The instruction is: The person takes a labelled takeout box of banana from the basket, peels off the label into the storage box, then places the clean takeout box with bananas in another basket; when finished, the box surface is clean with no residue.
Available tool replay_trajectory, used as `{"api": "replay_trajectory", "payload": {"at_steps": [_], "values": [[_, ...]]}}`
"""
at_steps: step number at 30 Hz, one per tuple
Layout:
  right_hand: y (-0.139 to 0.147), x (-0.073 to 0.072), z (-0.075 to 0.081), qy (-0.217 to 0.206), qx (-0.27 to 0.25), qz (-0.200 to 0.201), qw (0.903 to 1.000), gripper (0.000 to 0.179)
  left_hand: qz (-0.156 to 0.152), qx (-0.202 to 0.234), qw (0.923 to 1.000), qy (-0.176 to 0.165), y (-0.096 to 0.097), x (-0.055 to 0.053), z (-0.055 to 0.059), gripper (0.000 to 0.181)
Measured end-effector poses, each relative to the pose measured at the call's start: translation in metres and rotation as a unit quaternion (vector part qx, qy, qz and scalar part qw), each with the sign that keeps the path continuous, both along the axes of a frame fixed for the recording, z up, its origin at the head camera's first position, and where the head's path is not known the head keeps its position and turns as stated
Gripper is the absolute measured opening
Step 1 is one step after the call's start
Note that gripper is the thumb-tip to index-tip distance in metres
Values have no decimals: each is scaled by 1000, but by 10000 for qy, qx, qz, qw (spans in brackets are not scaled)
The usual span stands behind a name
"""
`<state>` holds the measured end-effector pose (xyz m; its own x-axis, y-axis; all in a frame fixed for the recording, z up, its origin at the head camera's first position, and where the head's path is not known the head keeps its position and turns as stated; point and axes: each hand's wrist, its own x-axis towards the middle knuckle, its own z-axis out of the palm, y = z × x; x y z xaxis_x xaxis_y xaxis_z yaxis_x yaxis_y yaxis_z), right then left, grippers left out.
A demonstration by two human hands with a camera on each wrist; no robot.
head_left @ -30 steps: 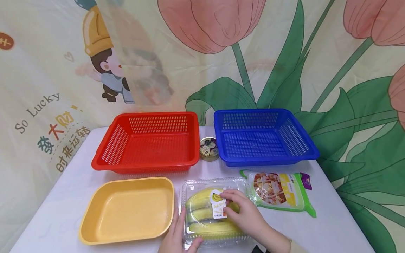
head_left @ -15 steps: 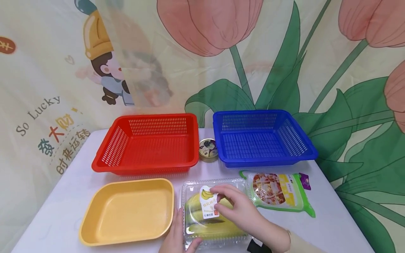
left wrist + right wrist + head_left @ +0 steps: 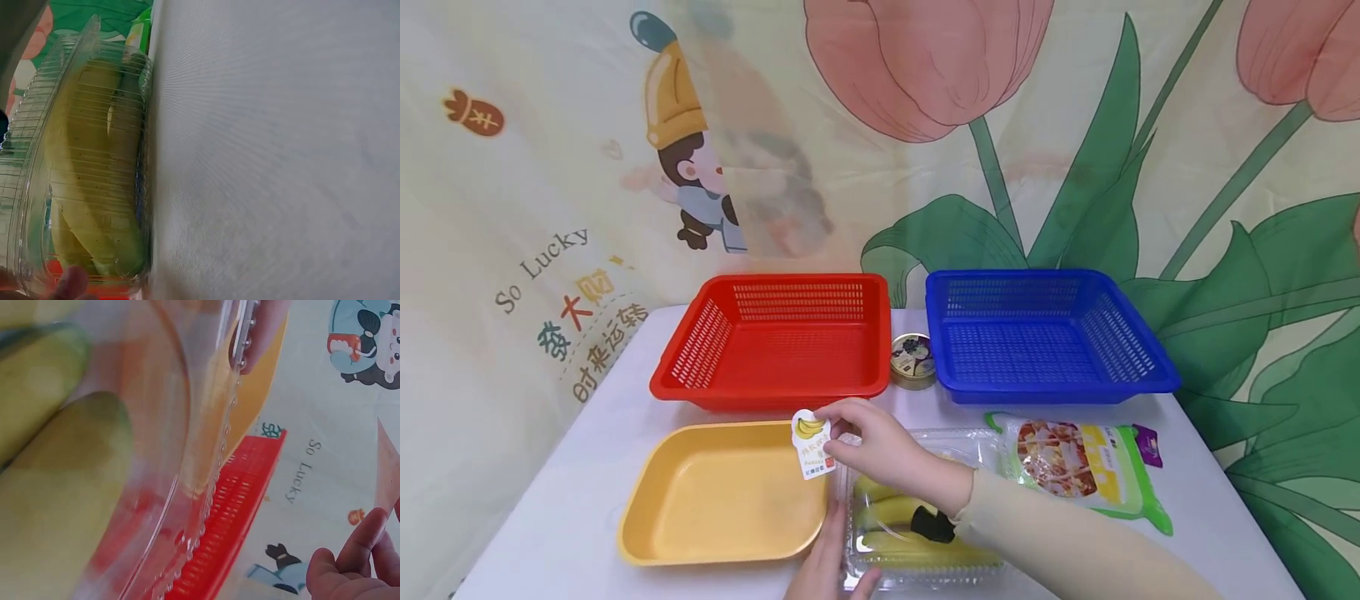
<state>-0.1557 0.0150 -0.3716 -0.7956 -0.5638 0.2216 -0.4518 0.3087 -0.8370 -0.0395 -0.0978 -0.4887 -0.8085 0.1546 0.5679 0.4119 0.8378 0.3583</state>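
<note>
My right hand (image 3: 887,450) pinches a white banana label (image 3: 812,447) by its right side, holding it up over the right edge of the yellow tray (image 3: 715,554). In the right wrist view the label (image 3: 386,465) appears as a thin pale sheet between thumb and fingers. A clear plastic clamshell box (image 3: 973,440) with several bananas (image 3: 891,546) inside lies below my right forearm. Along the box's left side rest the straight fingers of my left hand (image 3: 822,562), the thumb at its front corner. In the left wrist view the box (image 3: 37,125) looks closed.
Behind stand a red basket (image 3: 775,358) and a blue basket (image 3: 1015,350), with a small round tin (image 3: 913,362) between them. A green-edged food bag (image 3: 1075,462) lies right of the box. A printed cloth (image 3: 760,100) hangs at the back.
The label has come off the box lid and moved left with my right hand, up toward the yellow tray. My left hand stays at the box's side. The head view has shifted slightly.
</note>
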Motion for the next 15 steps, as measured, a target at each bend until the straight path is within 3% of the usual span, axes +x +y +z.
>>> {"api": "replay_trajectory", "payload": {"at_steps": [5,10,12,15], "values": [[-20,-15,-6,-470,-3,-10,9989,32,-139,41,9999,-42,0,1,0,78],[-43,-21,-11,-1115,31,177,9936,34,-82,90,9999,-120,-2,3,-2,78],[-53,-21,-10,-1336,17,283,9906,35,-76,85,9999,-19,-3,4,-4,77],[-68,-21,-8,-1679,-145,411,9848,36,-342,187,9988,310,-5,1,-8,74]]}}
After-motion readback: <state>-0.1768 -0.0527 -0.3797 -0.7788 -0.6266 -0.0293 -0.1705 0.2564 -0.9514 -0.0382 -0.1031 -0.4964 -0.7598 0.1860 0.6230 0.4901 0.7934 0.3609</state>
